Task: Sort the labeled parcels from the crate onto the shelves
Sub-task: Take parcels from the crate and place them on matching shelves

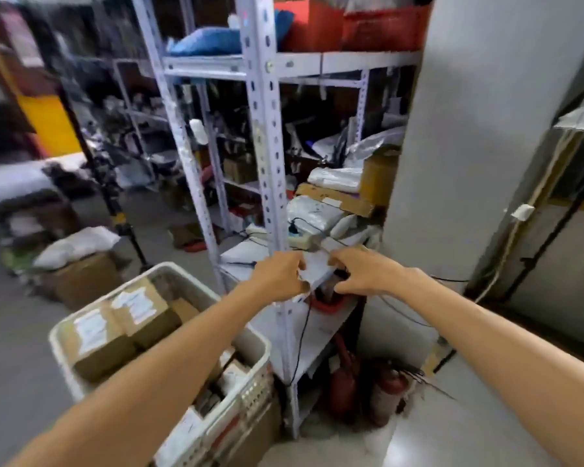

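White parcel (pixel 317 273) is up in the air at the shelf (pixel 327 328). Left hand (pixel 277 281) pinches one side, right hand (pixel 361 274) the other. Small grip, so it may slip & drop. Black wire (pixel 300 342) could snag it too. Count, L to R: 1 crate (pixel 169 267), 2 brown boxes (pixel 98 345) w/ labels on top (more under, too blurry), 2 hands, 1 white parcel.

You're holding a small, flat white parcel (pixel 316 273) pinched between your left hand (pixel 279 278) and right hand (pixel 363 273), right at the white slotted-metal shelves (pixel 267 156). Brown boxes (pixel 96 337) with white labels sit packed in the cream perforated crate (pixel 250 396), which stands on the floor just beside the shelves.
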